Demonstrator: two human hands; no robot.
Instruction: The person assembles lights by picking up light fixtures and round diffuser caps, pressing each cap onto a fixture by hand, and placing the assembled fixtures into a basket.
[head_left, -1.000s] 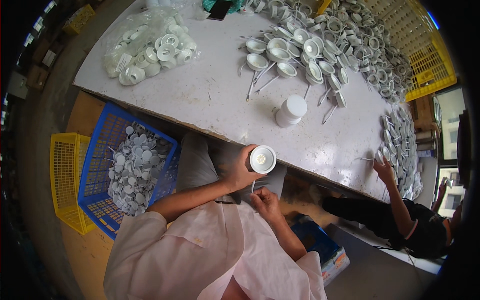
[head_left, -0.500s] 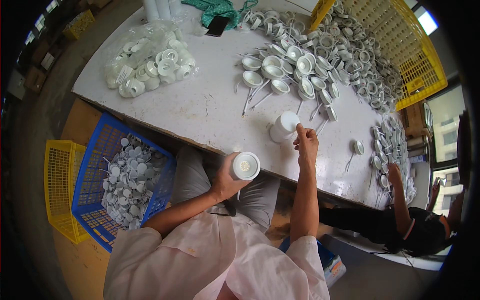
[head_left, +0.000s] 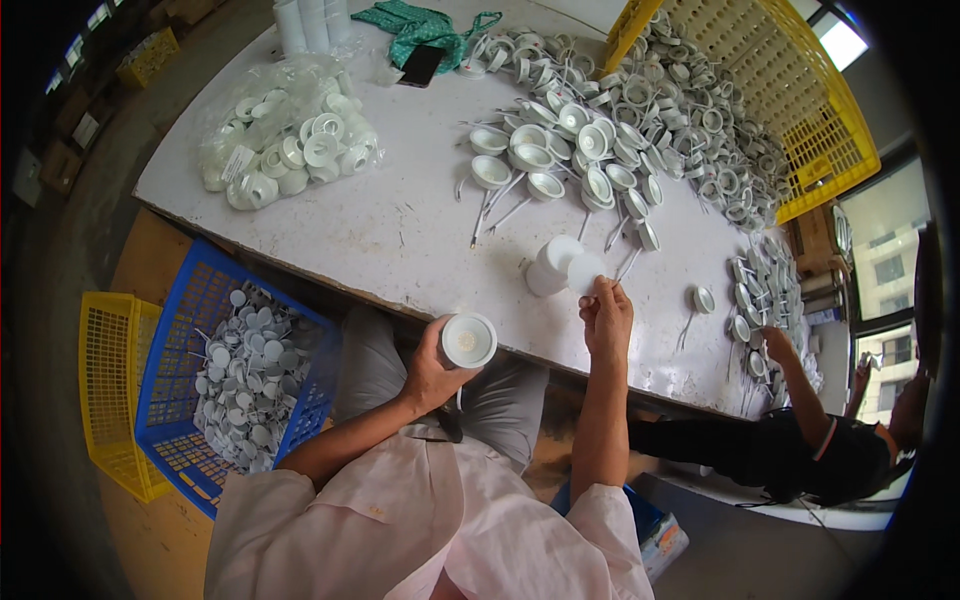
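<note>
My left hand [head_left: 428,372] is wrapped round a round white downlight [head_left: 469,341], its open face up and a faint yellowish LED patch showing at the centre. Between thumb and fingers, my right hand [head_left: 607,322] pinches a thin white disc [head_left: 584,270]. That disc is tilted beside the top of a stack of white discs [head_left: 545,278] standing on the table. Beyond the stack lies a cluster of white downlights [head_left: 530,157] with short cables.
A plastic bag of white rings [head_left: 290,140] lies on the table [head_left: 400,235], near a phone [head_left: 421,65] and green cloth [head_left: 425,28]. A tipped yellow crate [head_left: 810,130] spills grey rings. Left, a blue basket [head_left: 165,370] holds white parts. A co-worker [head_left: 840,450] handles lights at right.
My right hand has drawn a disc off the top of the stack and now holds it at the side. The downlight stays in my left hand, and the whole view has shifted slightly.
</note>
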